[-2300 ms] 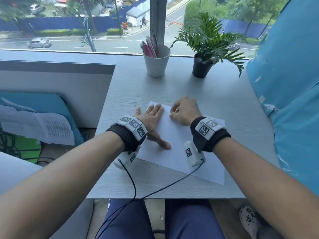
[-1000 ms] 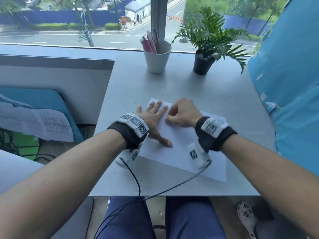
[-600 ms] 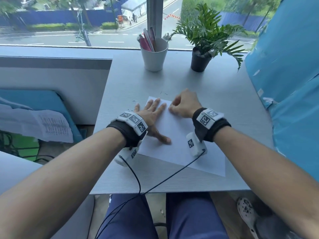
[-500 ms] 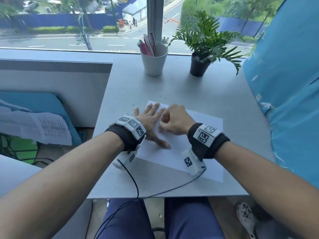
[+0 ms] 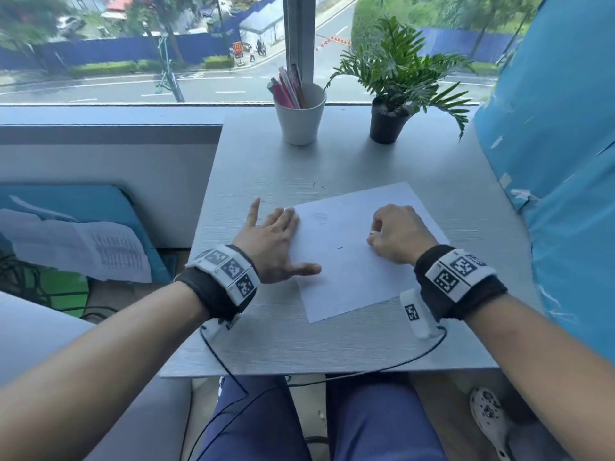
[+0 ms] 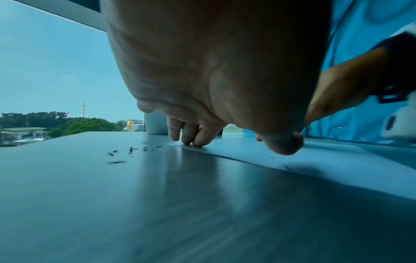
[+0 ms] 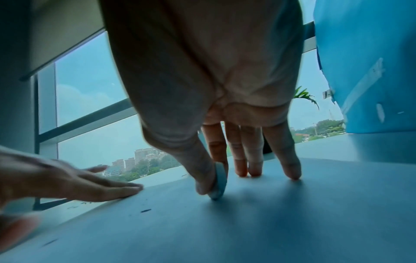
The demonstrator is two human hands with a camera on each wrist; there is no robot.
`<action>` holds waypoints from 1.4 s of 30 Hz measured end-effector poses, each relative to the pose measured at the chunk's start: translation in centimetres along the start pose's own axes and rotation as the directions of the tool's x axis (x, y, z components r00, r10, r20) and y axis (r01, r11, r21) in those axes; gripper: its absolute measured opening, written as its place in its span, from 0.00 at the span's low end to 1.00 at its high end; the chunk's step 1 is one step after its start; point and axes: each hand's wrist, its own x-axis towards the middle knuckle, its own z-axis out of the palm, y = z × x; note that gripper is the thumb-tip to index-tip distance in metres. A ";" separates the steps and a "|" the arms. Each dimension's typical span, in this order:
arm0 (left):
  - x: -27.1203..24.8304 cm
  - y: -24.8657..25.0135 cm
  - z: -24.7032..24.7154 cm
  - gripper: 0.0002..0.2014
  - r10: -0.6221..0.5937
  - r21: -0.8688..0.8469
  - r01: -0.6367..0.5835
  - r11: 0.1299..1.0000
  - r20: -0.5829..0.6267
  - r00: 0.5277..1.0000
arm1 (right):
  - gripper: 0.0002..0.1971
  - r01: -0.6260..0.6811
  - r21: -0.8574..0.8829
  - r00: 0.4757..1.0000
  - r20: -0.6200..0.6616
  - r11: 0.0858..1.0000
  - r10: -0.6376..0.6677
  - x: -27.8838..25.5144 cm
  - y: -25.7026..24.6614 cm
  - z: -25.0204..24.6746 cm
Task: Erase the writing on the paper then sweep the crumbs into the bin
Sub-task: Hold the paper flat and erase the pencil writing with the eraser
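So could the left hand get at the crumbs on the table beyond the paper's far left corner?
Probably yes: the left hand lies flat at the paper's edge, the crumbs just beyond its fingertips, nothing between.

White rectangular paper sheet [image 5: 359,247] lies skewed on grey woodgrain surface [image 5: 332,341]. Left hand [image 5: 273,241] flat, fingers spread, fingertips and thumb on sheet's left edge. Right hand [image 5: 399,236] curled on sheet's right part, pinching small white eraser [image 5: 374,232]. Faint grey smudge [image 5: 320,217] on sheet between hands. Few dark crumbs [image 5: 318,185] on surface beyond sheet. White cup of pens [image 5: 299,111] and potted green plant [image 5: 392,94] at far edge by window.
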 end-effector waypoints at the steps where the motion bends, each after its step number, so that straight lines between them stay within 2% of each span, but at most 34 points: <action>1: -0.8 -0.3 0.2 0.61 -0.032 0.034 0.032 0.999 0.002 0.999 | 0.03 0.003 0.017 1.000 0.014 1.000 -0.003 0.2 0.0 -0.1; 4: -2.6 -0.6 0.1 0.61 -0.111 0.072 0.112 0.991 -0.013 0.994 | 0.01 0.089 0.000 0.994 0.066 0.996 -0.089 0.8 0.3 -1.0; 5: -3.0 -0.4 0.0 0.59 -0.082 0.070 0.083 0.994 -0.028 0.996 | 0.01 0.141 -0.028 0.986 0.096 0.990 -0.138 0.9 0.3 -1.5; 7: -3.4 0.9 -0.2 0.54 0.125 0.043 -0.123 0.991 -0.043 0.991 | 0.01 0.254 -0.077 0.958 0.157 0.964 -0.240 1.1 0.3 -2.3; 8: -3.5 2.0 -0.2 0.51 0.274 0.021 -0.273 0.962 -0.038 0.961 | 0.04 0.305 -0.090 0.941 0.184 0.948 -0.285 1.1 0.2 -2.6; 10: -3.4 4.7 0.4 0.46 0.538 -0.020 -0.538 0.843 -0.019 0.843 | 0.10 0.389 -0.104 0.904 0.232 0.915 -0.358 1.1 0.0 -3.1; 11: -3.4 6.0 0.9 0.44 0.619 -0.040 -0.619 0.784 -0.008 0.785 | 0.12 0.419 -0.110 0.890 0.246 0.901 -0.384 1.2 -0.1 -3.3; 12: -3.3 7.0 1.4 0.42 0.663 -0.064 -0.661 0.747 0.002 0.749 | 0.11 0.441 -0.120 0.879 0.255 0.889 -0.402 1.2 -0.1 -3.4; 13: -3.3 7.5 1.8 0.40 0.678 -0.084 -0.675 0.733 0.005 0.735 | 0.09 0.456 -0.132 0.873 0.260 0.880 -0.413 1.2 -0.2 -3.5; 14: -3.3 7.6 2.1 0.39 0.672 -0.093 -0.669 0.738 0.003 0.741 | 0.05 0.468 -0.137 0.868 0.256 0.873 -0.425 1.2 -0.1 -3.5; 16: -3.4 6.2 2.4 0.40 0.591 -0.108 -0.586 0.803 0.010 0.807 | 0.04 0.472 -0.140 0.867 0.253 0.870 -0.429 1.1 0.1 -3.4; 19: -3.9 2.8 2.2 0.45 0.362 -0.153 -0.349 0.925 0.067 0.930 | 0.10 0.467 -0.130 0.867 0.262 0.875 -0.424 0.8 0.1 -3.3; 21: -4.4 1.3 2.2 0.49 0.247 -0.152 -0.230 0.961 0.104 0.963 | 0.12 0.469 -0.124 0.863 0.276 0.875 -0.424 0.3 -0.2 -3.1; 23: -4.7 0.9 2.1 0.51 0.211 -0.130 -0.196 0.972 0.112 0.971 | 0.09 0.445 -0.143 0.886 0.211 0.884 -0.413 -0.3 -0.5 -2.8; 26: -4.6 1.8 1.9 0.52 0.166 -0.086 -0.158 0.984 0.098 0.981 | 0.05 0.254 -0.146 0.964 -0.035 0.956 -0.262 -1.1 -0.6 -1.9; 27: -4.6 2.3 1.8 0.52 0.147 -0.072 -0.141 0.987 0.095 0.985 | 0.03 0.179 -0.138 0.981 -0.046 0.974 -0.187 -1.5 -0.7 -1.5; 28: -4.7 2.7 1.6 0.51 0.131 -0.061 -0.126 0.990 0.087 0.988 | 0.02 0.123 -0.136 0.992 -0.006 0.983 -0.125 -1.9 -0.8 -1.1; 30: -4.6 2.9 1.1 0.46 0.127 -0.076 -0.126 0.989 0.021 0.992 | 0.03 0.083 -0.126 0.993 0.091 0.989 -0.072 -2.6 -0.8 -0.2; 33: -3.8 2.3 -0.1 0.27 0.187 -0.146 -0.203 0.968 -0.121 0.975 | 0.02 0.149 -0.074 0.985 0.097 0.986 -0.142 -2.2 -0.7 -0.3; 35: -2.9 1.4 -0.7 0.20 0.199 -0.277 -0.233 0.932 -0.144 0.969 | 0.03 0.218 -0.054 0.972 0.095 0.974 -0.213 -1.4 -0.6 -1.1; 36: -2.5 0.9 -0.8 0.22 0.204 -0.342 -0.242 0.908 -0.145 0.968 | 0.04 0.233 -0.050 0.969 0.092 0.971 -0.228 -0.9 -0.6 -1.4; 38: -1.5 0.4 -0.6 0.34 0.203 -0.411 -0.239 0.880 -0.129 0.971 | 0.05 0.224 -0.067 0.974 0.023 0.972 -0.223 -0.4 -0.7 -1.7; 40: -0.5 0.0 -0.6 0.51 0.176 -0.435 -0.177 0.883 -0.043 0.983 | 0.05 0.188 -0.046 0.975 -0.115 0.981 -0.192 -0.1 -1.1 -1.4; 42: 0.1 0.0 -0.7 0.61 0.142 -0.409 -0.109 0.906 0.052 0.989 | 0.06 0.199 0.080 0.966 -0.182 0.977 -0.182 -0.3 -1.8 -0.9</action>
